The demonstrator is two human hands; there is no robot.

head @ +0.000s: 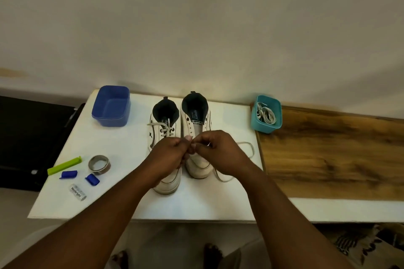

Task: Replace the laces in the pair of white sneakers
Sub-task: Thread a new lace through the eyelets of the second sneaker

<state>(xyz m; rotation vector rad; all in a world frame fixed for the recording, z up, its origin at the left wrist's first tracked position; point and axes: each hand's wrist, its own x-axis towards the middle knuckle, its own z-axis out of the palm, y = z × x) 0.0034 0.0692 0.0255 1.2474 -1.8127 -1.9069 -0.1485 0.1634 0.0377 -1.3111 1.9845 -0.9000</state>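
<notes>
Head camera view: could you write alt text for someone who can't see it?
Both hands, left hand and right hand, pinch a lace over the right-hand white sneaker on a white table. The other sneaker is still laced; a teal tub holds spare laces.

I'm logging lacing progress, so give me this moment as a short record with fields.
left shoe: white sneaker, lace still threaded
right shoe: white sneaker, upper eyelets bare
loose lace: white shoelace trails right of the right sneaker
hands: left hand and right hand pinch that lace
spare laces: teal plastic bin
blue plastic tub: empty
</notes>
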